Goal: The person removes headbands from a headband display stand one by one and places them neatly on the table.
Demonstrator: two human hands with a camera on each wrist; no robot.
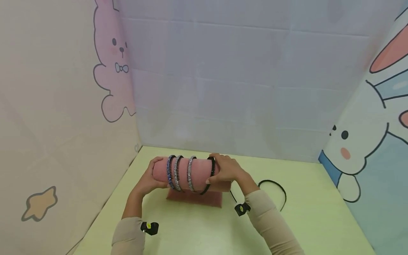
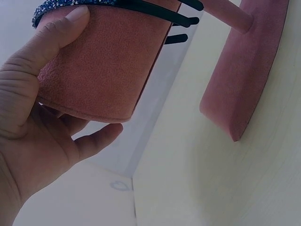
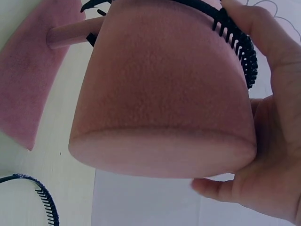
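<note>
A pink padded headband stand (image 1: 200,170), a horizontal roll on a short post and flat base (image 1: 194,199), stands on the table. My left hand (image 1: 149,182) grips the roll's left end, its thumb touching a blue glittery headband (image 1: 170,173). Around the other end curls my right hand (image 1: 227,168), thumb against a black toothed headband (image 1: 213,170). Between these sit two silvery headbands, one (image 1: 176,173) beside the blue one and another (image 1: 190,173) near the middle. In the right wrist view, the roll partly hides the right fingers.
Another black headband (image 1: 280,187) lies on the pale yellow table (image 1: 197,233), right of the stand and partly behind the right forearm. Fabric walls (image 1: 204,81) with cartoon rabbits enclose the table's back and sides.
</note>
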